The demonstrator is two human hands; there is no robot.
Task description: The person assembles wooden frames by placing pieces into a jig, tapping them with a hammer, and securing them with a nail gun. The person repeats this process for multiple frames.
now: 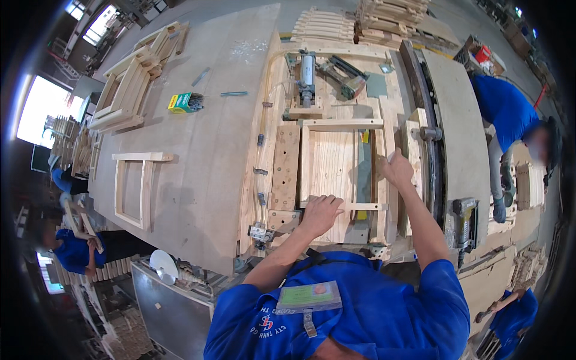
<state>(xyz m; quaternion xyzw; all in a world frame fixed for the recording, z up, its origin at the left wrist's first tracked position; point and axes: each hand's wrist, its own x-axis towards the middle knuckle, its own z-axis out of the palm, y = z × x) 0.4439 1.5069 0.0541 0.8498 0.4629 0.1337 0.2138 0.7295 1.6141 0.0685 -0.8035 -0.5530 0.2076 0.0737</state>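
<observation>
A pale wooden frame (344,124) lies in a wooden jig (284,168) on the bench in front of me. My left hand (323,215) is closed over the near rail of the frame, at its left part. On the frame's right side, my right hand (397,170) grips the upright piece, its fingertips partly hidden behind the wood. An air cylinder (306,78) is mounted at the far end of the jig. Beside it rests a nail gun (347,79), lying on its side.
On the left board lie a single frame (146,189), stacked frames (129,90), a green-yellow box of staples (185,102) and a staple strip (234,93). Another nail gun (465,222) sits at the right. Co-workers in blue (507,111) work on both sides.
</observation>
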